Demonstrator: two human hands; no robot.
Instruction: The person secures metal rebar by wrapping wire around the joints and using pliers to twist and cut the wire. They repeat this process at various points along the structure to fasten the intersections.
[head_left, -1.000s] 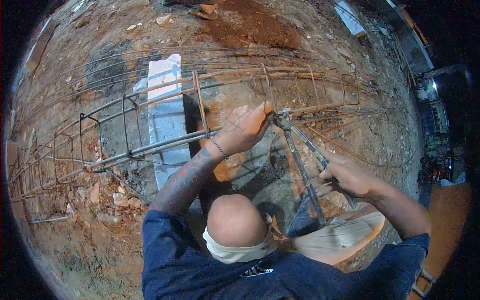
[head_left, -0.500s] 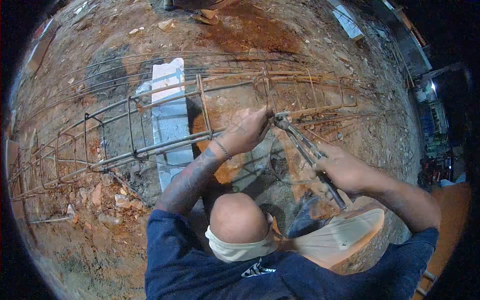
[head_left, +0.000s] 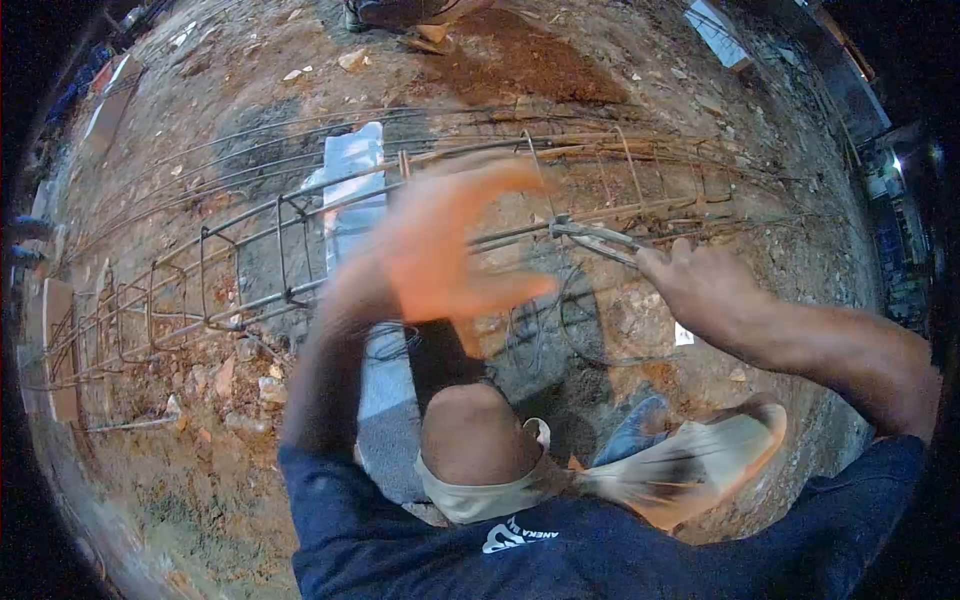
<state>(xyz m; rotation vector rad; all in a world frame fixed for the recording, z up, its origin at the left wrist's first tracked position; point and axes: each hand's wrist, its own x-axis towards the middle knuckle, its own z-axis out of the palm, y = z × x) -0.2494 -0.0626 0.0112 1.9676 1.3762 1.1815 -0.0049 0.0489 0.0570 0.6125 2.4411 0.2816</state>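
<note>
My right hand (head_left: 705,285) is wrapped round the handles of steel pincers (head_left: 610,240). The pincers' jaws are on the lower bar of a rebar cage (head_left: 500,238), by an upright stirrup. My left hand (head_left: 430,240) is smeared by motion. It hovers over the cage with thumb and fingers spread apart and nothing visible between them, hiding part of the bars and a stirrup. The cage, of long rusty bars and several square stirrups, rests across a pale block (head_left: 350,165).
Loose rebar rods (head_left: 250,135) lie beyond the cage on rough, stony soil. Thin looped wire (head_left: 570,320) is on the ground nearer me. Another pale block (head_left: 715,35) lies at the upper right. Part of another person (head_left: 400,12) shows at the top edge.
My left hand has left the spot by the pincers' jaws, moved left and opened. My right hand has swung up and right, so the pincers lie flatter, their jaws still at the bar.
</note>
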